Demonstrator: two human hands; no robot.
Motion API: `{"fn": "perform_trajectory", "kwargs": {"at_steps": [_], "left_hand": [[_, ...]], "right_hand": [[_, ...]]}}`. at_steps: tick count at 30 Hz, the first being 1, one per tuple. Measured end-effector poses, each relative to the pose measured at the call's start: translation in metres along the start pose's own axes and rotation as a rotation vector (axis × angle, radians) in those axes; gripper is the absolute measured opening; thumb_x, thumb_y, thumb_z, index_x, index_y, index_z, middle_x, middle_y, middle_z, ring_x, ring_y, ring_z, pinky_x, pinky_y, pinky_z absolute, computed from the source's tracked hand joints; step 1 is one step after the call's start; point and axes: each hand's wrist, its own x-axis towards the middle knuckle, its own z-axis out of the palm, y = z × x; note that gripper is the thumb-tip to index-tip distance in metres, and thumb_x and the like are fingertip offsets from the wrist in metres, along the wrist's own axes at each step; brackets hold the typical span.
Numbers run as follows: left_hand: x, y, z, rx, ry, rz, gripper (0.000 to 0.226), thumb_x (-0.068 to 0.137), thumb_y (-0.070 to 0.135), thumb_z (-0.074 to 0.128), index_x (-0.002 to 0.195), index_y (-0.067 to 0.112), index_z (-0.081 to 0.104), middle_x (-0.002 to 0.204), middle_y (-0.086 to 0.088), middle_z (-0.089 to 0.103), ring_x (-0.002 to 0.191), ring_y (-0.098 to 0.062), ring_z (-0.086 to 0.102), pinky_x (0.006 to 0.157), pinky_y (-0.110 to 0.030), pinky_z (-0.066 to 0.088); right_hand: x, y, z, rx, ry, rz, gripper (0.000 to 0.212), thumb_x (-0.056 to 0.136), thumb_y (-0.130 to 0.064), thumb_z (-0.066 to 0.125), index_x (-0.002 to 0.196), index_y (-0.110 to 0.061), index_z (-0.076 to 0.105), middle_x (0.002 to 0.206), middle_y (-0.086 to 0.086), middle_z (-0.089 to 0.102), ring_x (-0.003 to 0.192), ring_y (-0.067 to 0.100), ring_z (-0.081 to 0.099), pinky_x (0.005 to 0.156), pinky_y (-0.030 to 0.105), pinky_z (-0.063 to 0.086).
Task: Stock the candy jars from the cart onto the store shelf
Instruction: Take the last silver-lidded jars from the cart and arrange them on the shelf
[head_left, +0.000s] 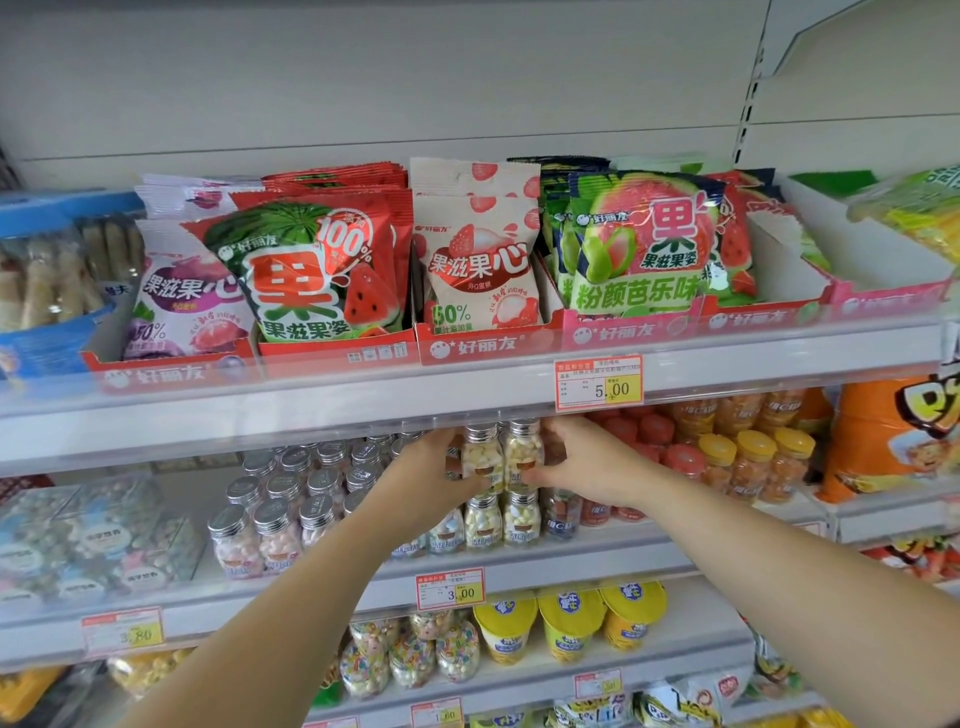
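Your left hand (431, 467) and right hand (589, 462) curl their fingers round two candy jars (523, 451), above the "3.00" price tag (451, 588).

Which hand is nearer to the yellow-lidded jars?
Right. The right hand is left of the yellow-lidded jars, red-lidded jars between; the left hand is farther left. Both hold silver-lidded jars.
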Motion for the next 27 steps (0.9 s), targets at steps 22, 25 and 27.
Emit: {"fn": "perform_trajectory", "kwargs": {"at_steps": [22,25,27], "left_hand": [[-0.026,-0.004,0.002,-0.049,0.185,0.075,0.057,0.091,0.032,0.067,0.143,0.031,0.042,0.138,0.011,0.052,0.11,-0.013,0.062,0.095,-0.034,0.052],[-0.043,-0.009,0.005,-0.063,0.289,0.062,0.05,0.094,0.029,0.063,0.141,0.03,0.045,0.139,0.009,0.048,0.094,-0.02,0.066,0.084,-0.029,0.052],[-0.056,-0.013,0.008,-0.077,0.325,0.052,0.045,0.096,0.029,0.061,0.138,0.031,0.048,0.138,0.009,0.048,0.088,-0.016,0.064,0.077,-0.022,0.048]], "right_hand": [[-0.033,-0.002,0.005,0.075,0.27,0.001,0.052,0.076,-0.034,0.082,0.124,-0.024,0.062,0.117,-0.013,0.067,0.11,0.005,0.06,0.098,0.029,0.048],[-0.051,0.005,0.014,0.048,0.444,-0.006,0.041,0.079,-0.032,0.079,0.117,-0.028,0.066,0.109,-0.018,0.067,0.107,0.007,0.06,0.095,0.032,0.049],[-0.066,0.007,0.022,0.018,0.549,-0.015,0.032,0.082,-0.028,0.076,0.113,-0.028,0.067,0.104,-0.019,0.066,0.102,0.006,0.059,0.091,0.03,0.049]]}}
